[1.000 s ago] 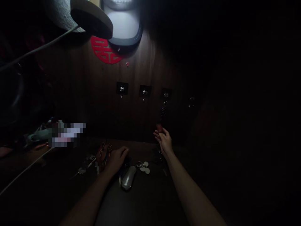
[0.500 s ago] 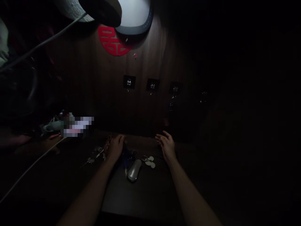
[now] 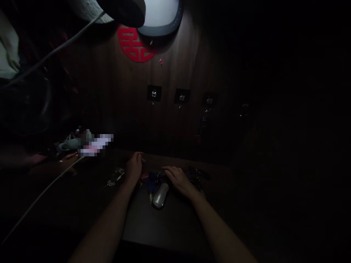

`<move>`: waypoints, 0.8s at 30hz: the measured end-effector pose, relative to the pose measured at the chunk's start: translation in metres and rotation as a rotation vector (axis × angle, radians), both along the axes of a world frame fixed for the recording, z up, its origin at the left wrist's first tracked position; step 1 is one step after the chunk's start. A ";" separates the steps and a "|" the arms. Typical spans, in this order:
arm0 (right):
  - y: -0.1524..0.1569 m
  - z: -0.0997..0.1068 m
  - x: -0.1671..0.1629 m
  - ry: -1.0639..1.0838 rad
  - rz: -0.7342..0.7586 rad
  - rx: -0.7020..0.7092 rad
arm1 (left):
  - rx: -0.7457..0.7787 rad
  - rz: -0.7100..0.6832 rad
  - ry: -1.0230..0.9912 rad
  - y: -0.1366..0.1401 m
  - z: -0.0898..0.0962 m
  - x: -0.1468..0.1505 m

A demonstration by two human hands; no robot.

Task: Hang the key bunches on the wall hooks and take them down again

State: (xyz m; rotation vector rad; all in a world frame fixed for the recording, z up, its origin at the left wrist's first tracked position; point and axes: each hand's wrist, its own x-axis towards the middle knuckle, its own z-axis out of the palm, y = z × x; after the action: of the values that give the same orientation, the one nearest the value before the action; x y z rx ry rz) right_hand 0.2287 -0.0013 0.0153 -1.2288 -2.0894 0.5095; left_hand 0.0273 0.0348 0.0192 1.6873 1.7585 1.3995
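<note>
In the dim head view, my left hand (image 3: 135,166) rests at the back of the dark tabletop, palm down, fingers loosely bent and apart. Nothing shows in its grasp, though its underside is hidden. My right hand (image 3: 178,179) reaches in from the right with fingers stretched out, low over the spot right of a silver oval fob (image 3: 160,196). Between the hands lie a blue key piece (image 3: 151,182) and a small red piece (image 3: 144,176). Left of my left wrist is a bunch of keys (image 3: 115,176). Dark items (image 3: 199,173) lie beyond my right hand, too dim to name.
Several wall hooks (image 3: 154,93) line the dark wood panel; something dangles from one. Above are a red round paper cut-out (image 3: 134,45) and a white-grey device (image 3: 161,18). A white cable (image 3: 44,193) runs along the left, near a blurred bright screen (image 3: 97,145).
My right hand has moved left and lowered toward the fob, now covering the place of a pale three-lobed tag. My left hand has shifted slightly, and the view has turned a little.
</note>
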 end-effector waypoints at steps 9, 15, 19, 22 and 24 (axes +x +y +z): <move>0.006 -0.004 0.008 -0.126 -0.093 0.037 | -0.014 -0.160 0.539 -0.006 -0.009 0.006; 0.006 -0.004 0.011 -0.117 -0.162 0.029 | 0.019 -0.364 0.640 -0.005 -0.014 0.007; 0.006 -0.005 0.012 -0.102 -0.186 0.021 | 0.002 -0.376 0.609 -0.005 -0.015 0.007; 0.008 -0.007 0.012 -0.089 -0.197 0.045 | -0.025 -0.371 0.578 -0.006 -0.014 0.008; 0.009 -0.009 0.012 -0.088 -0.197 0.053 | -0.037 -0.360 0.575 -0.007 -0.014 0.010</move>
State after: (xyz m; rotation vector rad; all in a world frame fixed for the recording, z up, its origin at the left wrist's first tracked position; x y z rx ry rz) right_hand 0.2410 0.0076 0.0067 -1.4300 -2.0125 0.3141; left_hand 0.0370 0.0282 0.0053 2.4031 1.5950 0.7652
